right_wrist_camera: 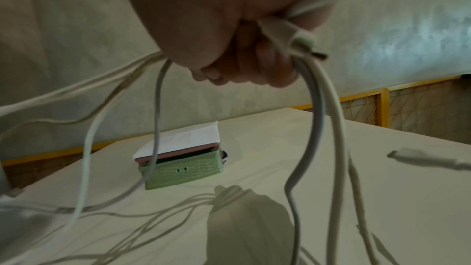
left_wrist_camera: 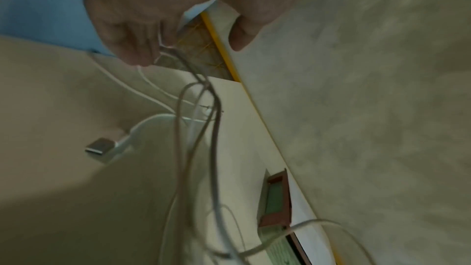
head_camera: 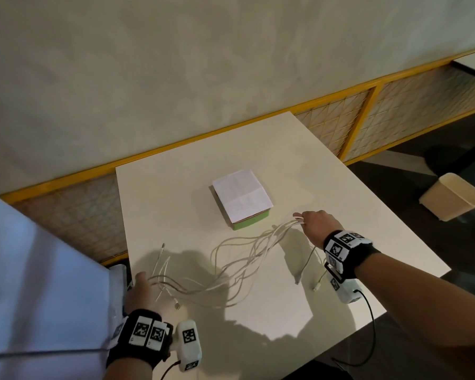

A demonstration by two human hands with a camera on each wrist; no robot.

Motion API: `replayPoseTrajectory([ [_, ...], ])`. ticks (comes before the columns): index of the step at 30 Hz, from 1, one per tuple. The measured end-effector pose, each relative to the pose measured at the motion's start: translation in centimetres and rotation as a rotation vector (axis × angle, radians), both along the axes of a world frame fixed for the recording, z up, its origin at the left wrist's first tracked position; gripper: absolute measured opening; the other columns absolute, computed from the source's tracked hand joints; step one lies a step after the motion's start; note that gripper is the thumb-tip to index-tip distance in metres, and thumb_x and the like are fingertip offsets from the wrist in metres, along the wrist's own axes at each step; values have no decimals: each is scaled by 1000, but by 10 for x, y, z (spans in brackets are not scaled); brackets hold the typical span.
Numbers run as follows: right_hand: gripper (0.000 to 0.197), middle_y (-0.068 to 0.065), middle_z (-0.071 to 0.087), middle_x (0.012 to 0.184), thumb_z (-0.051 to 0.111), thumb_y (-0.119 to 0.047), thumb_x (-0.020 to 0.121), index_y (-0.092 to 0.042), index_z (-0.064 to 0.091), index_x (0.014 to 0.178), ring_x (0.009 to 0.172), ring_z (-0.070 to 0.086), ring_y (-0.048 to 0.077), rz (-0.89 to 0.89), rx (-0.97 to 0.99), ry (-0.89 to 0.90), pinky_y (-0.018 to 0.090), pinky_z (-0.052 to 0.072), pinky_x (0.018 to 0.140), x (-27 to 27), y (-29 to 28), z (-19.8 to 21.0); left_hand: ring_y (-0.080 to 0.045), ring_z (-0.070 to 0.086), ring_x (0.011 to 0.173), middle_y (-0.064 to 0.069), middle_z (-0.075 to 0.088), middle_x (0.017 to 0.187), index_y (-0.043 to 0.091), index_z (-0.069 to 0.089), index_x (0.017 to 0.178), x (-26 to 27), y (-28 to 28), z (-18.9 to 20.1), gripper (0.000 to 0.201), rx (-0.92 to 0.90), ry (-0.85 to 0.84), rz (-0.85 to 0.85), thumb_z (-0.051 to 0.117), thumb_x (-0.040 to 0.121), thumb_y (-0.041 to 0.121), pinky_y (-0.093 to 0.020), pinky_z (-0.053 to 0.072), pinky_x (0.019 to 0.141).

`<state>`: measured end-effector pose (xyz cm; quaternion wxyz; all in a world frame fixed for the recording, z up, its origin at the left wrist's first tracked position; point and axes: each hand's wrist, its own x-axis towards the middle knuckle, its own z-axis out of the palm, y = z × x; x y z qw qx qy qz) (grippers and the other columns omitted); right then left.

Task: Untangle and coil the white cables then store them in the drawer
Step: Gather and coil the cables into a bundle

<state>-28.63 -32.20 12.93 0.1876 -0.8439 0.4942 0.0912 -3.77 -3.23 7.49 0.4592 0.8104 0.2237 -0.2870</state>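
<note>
Several tangled white cables [head_camera: 239,259] stretch between my two hands above the white table [head_camera: 313,174]. My right hand [head_camera: 317,224] grips a bunch of strands [right_wrist_camera: 316,96] in its fist, raised to the right of a small green drawer box [head_camera: 248,223]. Two plug ends [head_camera: 296,281] dangle below that hand. My left hand [head_camera: 140,289] holds the other ends at the table's near left edge, pinching thin strands [left_wrist_camera: 163,47] between curled fingers. A loose metal plug [left_wrist_camera: 100,145] lies on the table under it. The green drawer box [right_wrist_camera: 182,167] is shut, with white paper [head_camera: 242,196] on top.
A beige bin [head_camera: 453,197] stands on the dark floor to the right of the table. A yellow-framed lattice panel [head_camera: 368,116] runs along the wall behind. A light blue sleeve [head_camera: 39,270] fills the left of the head view.
</note>
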Motion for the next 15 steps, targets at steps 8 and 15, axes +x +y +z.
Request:
replayPoseTrajectory([
  [8,37,19,57,126,29,-21,98,-13,50,128,112,57,38,91,5,99,39,46,90,29,24,5,-16,49,47,0,57,51,7,63,69,-80,-89,59,37,-410,2,-461,46,97,26,-26,41,48],
  [15,36,19,61,120,31,-21,97,-12,50,127,107,59,37,209,-67,74,39,47,85,45,48,26,-29,54,112,-19,49,134,17,40,137,-144,-137,59,74,-526,476,-698,37,86,71,-48,55,83],
])
